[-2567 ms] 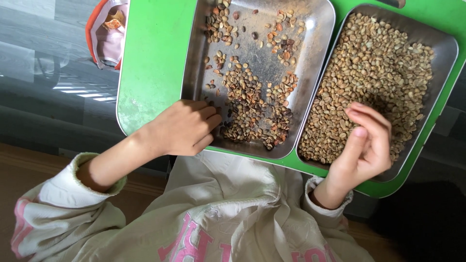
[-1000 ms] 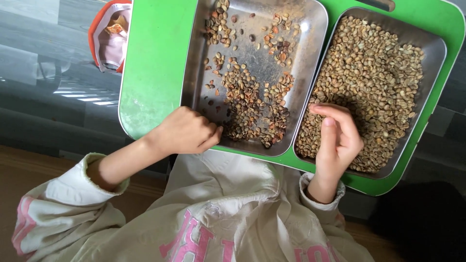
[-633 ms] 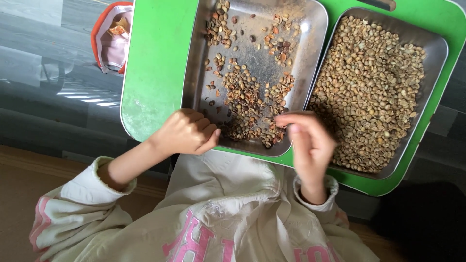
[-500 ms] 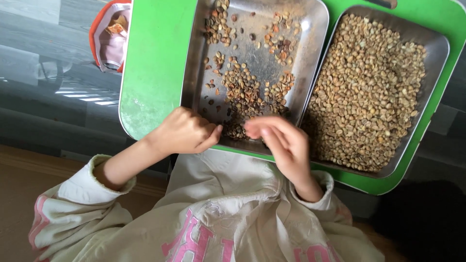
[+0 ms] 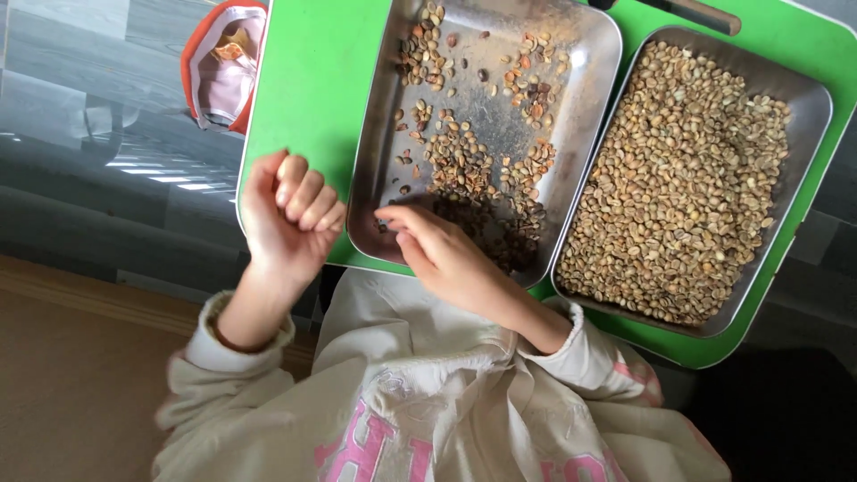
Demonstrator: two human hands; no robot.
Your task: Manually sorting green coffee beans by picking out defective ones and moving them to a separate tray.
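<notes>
1. Steel showed through most of the left metal tray (image 5: 571, 54), where darker and broken beans (image 5: 464, 165) lay in a few loose clusters; the right metal tray (image 5: 808, 98) was covered nearly wall to wall with pale, even beans (image 5: 683, 178). Both trays sat side by side on a green board (image 5: 303, 80).
2. Judged from that, the picking-over looked well advanced: the right tray held a big, fairly clean lot, while the odd-coloured beans sat apart in the left one. How much of the right lot remained unchecked could not be told.
3. Right hand (image 5: 446, 254) reached across the body to the near left corner of the left tray, fingertips (image 5: 393, 217) pinched low at the tray floor among a few stray beans. Whether this grip held a bean was hidden.
4. Left hand (image 5: 286, 219) was lifted off the board at its near left edge, palm turned up, fingers curled into a loose fist. Nothing showed inside it.
5. An orange-rimmed pouch (image 5: 219, 67) lay beyond the board on the grey surface (image 5: 89, 107).
</notes>
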